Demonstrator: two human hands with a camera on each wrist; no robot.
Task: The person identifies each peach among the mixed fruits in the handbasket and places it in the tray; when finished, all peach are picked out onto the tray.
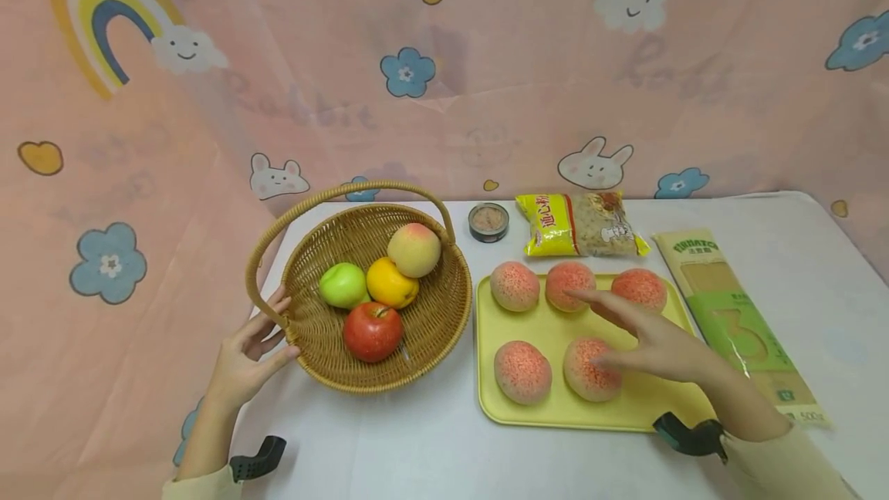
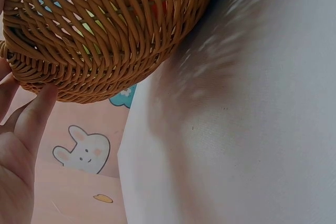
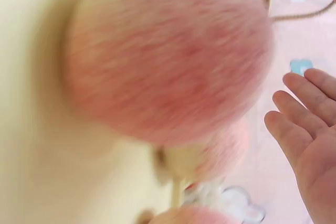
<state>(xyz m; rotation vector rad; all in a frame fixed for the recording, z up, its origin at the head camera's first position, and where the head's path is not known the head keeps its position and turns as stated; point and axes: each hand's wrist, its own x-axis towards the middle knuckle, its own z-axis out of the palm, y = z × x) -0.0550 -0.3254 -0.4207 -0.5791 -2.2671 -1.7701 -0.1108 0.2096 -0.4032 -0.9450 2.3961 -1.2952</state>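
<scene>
My left hand (image 1: 243, 365) holds the left rim of a brown wicker basket (image 1: 458, 307), beside the foot of its arched handle. In the left wrist view its fingers rest against the basket's woven outer wall (image 2: 121, 40). Inside the basket sit a green apple (image 1: 343, 285), a red apple (image 1: 373, 332), a yellow round fruit (image 1: 392, 282) and a pale peach (image 1: 414, 250). My right hand (image 1: 656, 342) hovers with extended, spread fingers over a yellow tray (image 1: 556, 417). Under its thumb lies a pink speckled peach-like ball (image 1: 590, 373); in the right wrist view the palm holds nothing.
Several more pink balls (image 1: 515, 286) lie on the tray. Behind it are a small round tin (image 1: 488, 221) and a bag of macaroni (image 1: 583, 224). A flat green pasta packet (image 1: 743, 322) lies along the tray's right side. A patterned pink cloth (image 1: 458, 122) hangs behind the white table.
</scene>
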